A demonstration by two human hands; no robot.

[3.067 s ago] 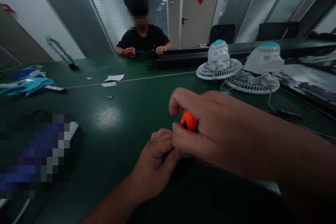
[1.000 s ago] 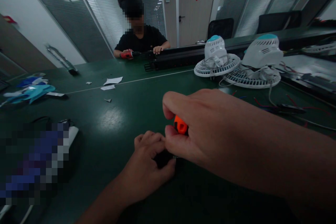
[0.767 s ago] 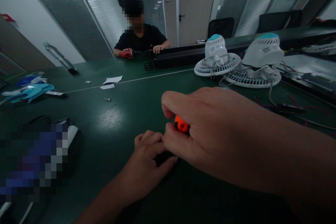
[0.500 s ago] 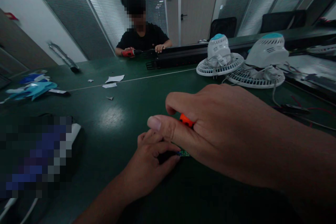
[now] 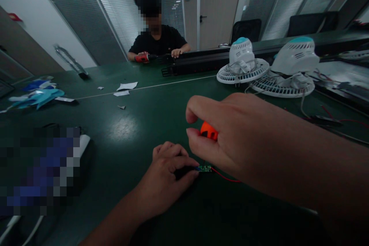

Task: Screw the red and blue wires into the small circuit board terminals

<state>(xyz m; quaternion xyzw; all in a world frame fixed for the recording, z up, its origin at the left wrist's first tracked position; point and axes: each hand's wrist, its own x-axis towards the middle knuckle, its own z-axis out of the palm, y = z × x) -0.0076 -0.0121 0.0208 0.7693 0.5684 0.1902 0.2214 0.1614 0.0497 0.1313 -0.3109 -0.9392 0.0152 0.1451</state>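
Between the thumb and index finger of my left hand (image 5: pixel 170 173) is the left end of a small green circuit board (image 5: pixel 205 168), low over the green tabletop. A thin red wire (image 5: pixel 227 178) runs from the board's right end and passes under my right hand (image 5: pixel 230 134). That hand is curled around what looks like a screwdriver (image 5: pixel 209 130) with an orange and black handle. Only the handle's top shows clearly; the palm and fingers hide most of the rest. My right thumb and index finger are apart at their tips, just above and right of my left hand.
Two white fans (image 5: pixel 242 71) stand face down at the back right. Across the table, a person (image 5: pixel 158 46) holds a red power tool (image 5: pixel 142 58) at a long black frame (image 5: pixel 198 63). Paper scraps (image 5: pixel 127 86) and a light-blue item (image 5: pixel 40 98) lie left.
My right thumb has drawn back from over my left fingers. More of the orange handle, the circuit board and the red wire now show. My left hand keeps its pinch.
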